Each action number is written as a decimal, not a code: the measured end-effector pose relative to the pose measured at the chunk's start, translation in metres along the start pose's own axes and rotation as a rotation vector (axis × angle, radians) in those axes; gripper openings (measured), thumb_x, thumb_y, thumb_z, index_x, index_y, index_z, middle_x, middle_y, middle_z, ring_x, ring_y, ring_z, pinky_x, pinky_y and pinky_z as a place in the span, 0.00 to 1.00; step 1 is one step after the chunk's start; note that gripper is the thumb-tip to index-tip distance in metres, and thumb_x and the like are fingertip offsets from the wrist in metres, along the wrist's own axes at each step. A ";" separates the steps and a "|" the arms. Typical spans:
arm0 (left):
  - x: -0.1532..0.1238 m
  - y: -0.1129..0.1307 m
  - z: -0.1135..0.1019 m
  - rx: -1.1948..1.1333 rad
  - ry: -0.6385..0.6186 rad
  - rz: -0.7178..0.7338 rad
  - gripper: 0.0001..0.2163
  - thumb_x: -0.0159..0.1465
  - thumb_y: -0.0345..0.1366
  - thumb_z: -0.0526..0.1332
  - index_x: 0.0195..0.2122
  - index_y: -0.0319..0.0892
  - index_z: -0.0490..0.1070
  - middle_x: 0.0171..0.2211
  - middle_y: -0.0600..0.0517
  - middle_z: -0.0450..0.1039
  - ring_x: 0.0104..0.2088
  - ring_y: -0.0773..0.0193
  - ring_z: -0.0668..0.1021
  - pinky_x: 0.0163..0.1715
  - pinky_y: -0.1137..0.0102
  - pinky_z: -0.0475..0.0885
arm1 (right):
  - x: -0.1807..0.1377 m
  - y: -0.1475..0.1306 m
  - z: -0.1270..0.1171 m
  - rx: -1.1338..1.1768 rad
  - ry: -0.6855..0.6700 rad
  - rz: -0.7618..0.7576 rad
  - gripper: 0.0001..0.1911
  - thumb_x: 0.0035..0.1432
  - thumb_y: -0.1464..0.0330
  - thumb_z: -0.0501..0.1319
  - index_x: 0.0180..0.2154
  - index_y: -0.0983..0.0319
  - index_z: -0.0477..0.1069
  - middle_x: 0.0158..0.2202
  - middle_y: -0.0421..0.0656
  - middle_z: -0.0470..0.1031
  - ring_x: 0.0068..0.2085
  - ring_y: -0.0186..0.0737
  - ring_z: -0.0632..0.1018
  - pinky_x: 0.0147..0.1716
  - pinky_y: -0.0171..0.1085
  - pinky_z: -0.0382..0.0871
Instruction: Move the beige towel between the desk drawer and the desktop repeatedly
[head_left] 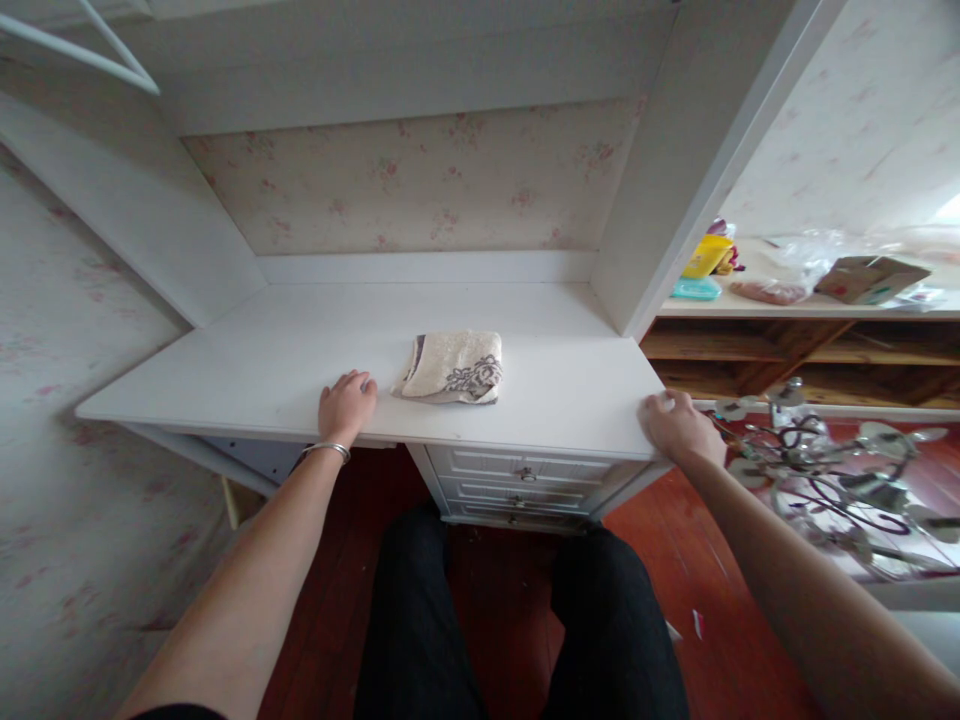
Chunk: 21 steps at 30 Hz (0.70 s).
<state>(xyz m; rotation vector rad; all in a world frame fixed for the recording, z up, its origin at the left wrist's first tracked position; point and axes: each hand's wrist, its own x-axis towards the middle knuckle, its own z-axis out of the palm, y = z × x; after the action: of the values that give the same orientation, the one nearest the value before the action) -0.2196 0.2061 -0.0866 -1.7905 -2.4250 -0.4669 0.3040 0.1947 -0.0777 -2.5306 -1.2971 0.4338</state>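
Note:
A white desk (247, 370) stands in front of me, with a hutch rising at its back. On its top lies a folded cream cloth (454, 365) with a dark flower pattern. My left hand (347, 408) rests near the desk's front edge, left of the cloth and apart from it. Its fingers lie on the desktop, and a silver bangle circles the wrist. At the front right corner, my right hand (684, 428) is bent over the desk's side edge, its fingertips slightly blurred.
White drawers (517, 480) with small knobs sit under the desk. A chandelier (832, 480) with glass parts is close to my right forearm. Beyond it, a low wooden shelf (750, 345) bears a yellow container (707, 257), plastic bags and a cardboard box (870, 279). Paper scraps lie on the red floor (675, 570).

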 end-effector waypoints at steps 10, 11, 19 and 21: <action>0.001 -0.001 0.000 0.008 -0.007 0.001 0.22 0.70 0.40 0.47 0.58 0.45 0.73 0.64 0.46 0.67 0.64 0.55 0.68 0.63 0.56 0.60 | -0.001 -0.001 -0.001 0.011 0.000 -0.007 0.35 0.66 0.48 0.44 0.65 0.59 0.61 0.58 0.60 0.71 0.58 0.65 0.73 0.54 0.56 0.66; 0.001 -0.001 0.000 0.009 -0.007 0.002 0.22 0.70 0.40 0.47 0.58 0.45 0.73 0.64 0.46 0.67 0.64 0.55 0.68 0.63 0.56 0.60 | -0.001 -0.001 -0.001 0.013 0.001 -0.009 0.35 0.66 0.48 0.44 0.66 0.59 0.61 0.58 0.60 0.71 0.58 0.65 0.73 0.54 0.56 0.66; -0.001 0.001 -0.001 -0.015 -0.006 -0.015 0.22 0.70 0.41 0.47 0.58 0.44 0.73 0.64 0.45 0.67 0.64 0.54 0.67 0.64 0.55 0.58 | -0.001 0.000 -0.001 0.017 -0.007 -0.008 0.35 0.66 0.49 0.45 0.66 0.59 0.60 0.58 0.60 0.71 0.58 0.65 0.72 0.54 0.57 0.65; -0.001 0.002 -0.002 -0.018 -0.008 -0.017 0.22 0.70 0.41 0.47 0.58 0.44 0.73 0.64 0.45 0.67 0.64 0.54 0.67 0.64 0.55 0.58 | -0.001 0.000 -0.001 0.015 -0.006 -0.009 0.35 0.66 0.49 0.45 0.66 0.59 0.60 0.58 0.60 0.71 0.58 0.65 0.72 0.55 0.57 0.65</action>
<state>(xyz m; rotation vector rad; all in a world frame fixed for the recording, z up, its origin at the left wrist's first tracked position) -0.2177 0.2048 -0.0846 -1.7835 -2.4515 -0.4851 0.3044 0.1937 -0.0765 -2.5123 -1.3023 0.4482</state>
